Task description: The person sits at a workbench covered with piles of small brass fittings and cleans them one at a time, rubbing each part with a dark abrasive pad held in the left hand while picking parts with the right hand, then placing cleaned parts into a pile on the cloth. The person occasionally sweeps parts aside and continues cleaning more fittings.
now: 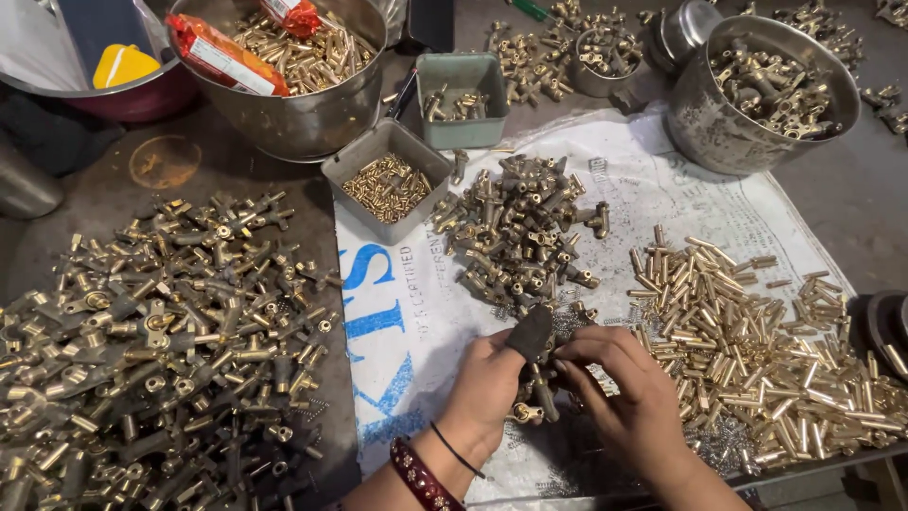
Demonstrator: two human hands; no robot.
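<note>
Over printed sack (pixel 416 312): L hand (pixel 487 393) & R hand (pixel 624 388), fingers curled tight round one brass valve fitting (pixel 537 393).

We see a white printed sack (pixel 605 203) with blue lettering spread flat under our grip. Far up-left of it, two red-orange packets (pixel 225 55) lie in a steel bowl (pixel 312 118).

Two bare hands are seen at the lower centre of the frame, entering from the bottom edge. No sleeves are worn; both forearms are uncovered as far as the frame edge. On the left hand (pixel 482 393), a dark protective cover (pixel 532 333) is fitted over the thumb (a blackish, worn-looking cap of matte material). Two items are worn at the left wrist: a thin black thread band (pixel 457 451), and below it a broader dark red bangle (pixel 421 478) decorated with small pale dots. On the right hand (pixel 629 397) no ring, band or covering is visible.
</note>
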